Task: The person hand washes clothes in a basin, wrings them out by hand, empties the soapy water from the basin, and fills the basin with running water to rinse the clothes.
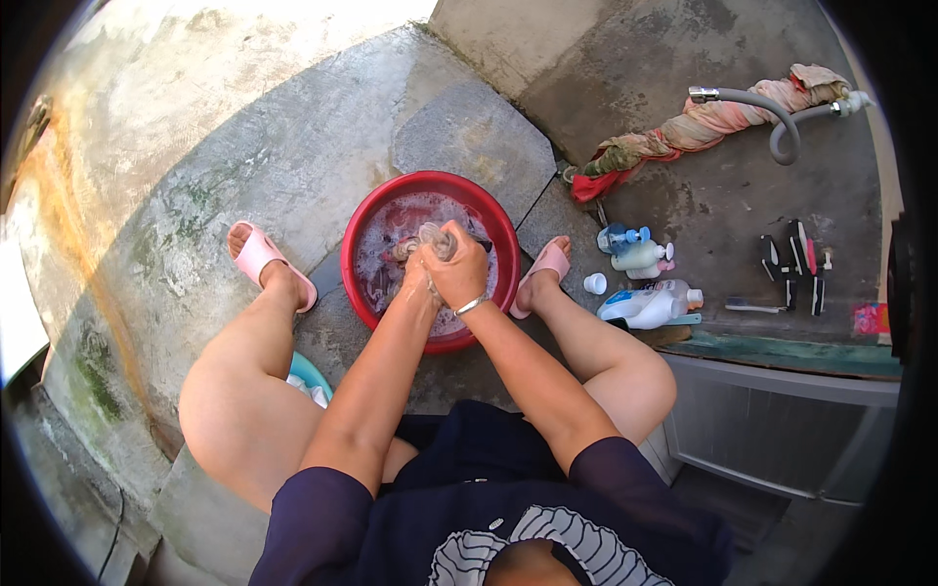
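Note:
A red plastic basin [353, 293] of sudsy water stands on the ground between my feet. Above it, my left hand [419, 265] and my right hand [460, 265] are pressed together around a bunched, wet cloth [437, 240]. A bracelet circles my right wrist. Part of a cloth lies in the suds left of my hands; whether it is the same piece I cannot tell. Water and foam run down my left wrist. The fingers of both hands are partly hidden by each other.
Right of my right foot are a blue pump bottle [614, 239], a pale green pump bottle [636, 256], a white cap [595, 283] and a white detergent bottle [648, 308]. A twisted cloth [703, 126] and grey hose [785, 139] lie beyond. A teal basin [311, 373] sits by my left leg.

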### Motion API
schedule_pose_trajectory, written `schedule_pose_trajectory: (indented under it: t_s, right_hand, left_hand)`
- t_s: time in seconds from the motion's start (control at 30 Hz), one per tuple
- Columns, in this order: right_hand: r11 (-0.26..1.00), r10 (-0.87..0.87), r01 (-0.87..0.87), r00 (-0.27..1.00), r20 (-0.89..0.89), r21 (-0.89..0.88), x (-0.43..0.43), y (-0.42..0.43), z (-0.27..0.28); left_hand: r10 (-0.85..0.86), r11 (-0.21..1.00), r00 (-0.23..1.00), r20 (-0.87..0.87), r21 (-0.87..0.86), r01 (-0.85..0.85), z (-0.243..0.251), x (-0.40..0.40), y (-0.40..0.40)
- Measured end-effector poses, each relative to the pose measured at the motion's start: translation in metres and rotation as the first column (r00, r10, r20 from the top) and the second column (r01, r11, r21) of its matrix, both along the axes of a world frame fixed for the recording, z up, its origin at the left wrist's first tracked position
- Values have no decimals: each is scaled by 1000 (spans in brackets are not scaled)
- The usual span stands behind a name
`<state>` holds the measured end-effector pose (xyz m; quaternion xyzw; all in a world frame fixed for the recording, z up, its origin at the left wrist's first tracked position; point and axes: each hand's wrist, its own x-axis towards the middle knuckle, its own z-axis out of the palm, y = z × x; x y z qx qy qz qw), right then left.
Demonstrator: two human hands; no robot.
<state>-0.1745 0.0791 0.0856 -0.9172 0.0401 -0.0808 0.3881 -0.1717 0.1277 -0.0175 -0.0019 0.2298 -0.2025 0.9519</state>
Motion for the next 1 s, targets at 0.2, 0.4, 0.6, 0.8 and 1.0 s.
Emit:
schedule_pose_trajectory:
  t_s: [0.2, 0.4, 0.6, 0.8, 1.0]
  right_hand:
    - [987, -147, 146, 989, -24, -65, 29, -25, -1]
    - [994, 89, -97, 984, 152, 52, -23, 21, 22]
    - [937, -227, 259, 962, -155, 234, 42, -67, -10]
    - [208, 51, 502, 852, -522, 840, -9, -65, 18]
    - [20, 249, 555, 803, -542, 831, -20, -37, 1]
  left_hand:
    - [-132, 921, 976, -172, 342, 185, 51, 12, -12]
    - [-125, 977, 992, -32, 168, 129, 36, 8, 4]
    - [-174, 937, 980, -95, 290, 195, 67, 12, -19]
    - [74, 980, 997, -39, 187, -65, 76, 23, 2]
    - [-3, 813, 993, -114, 579, 69, 66, -3, -28]
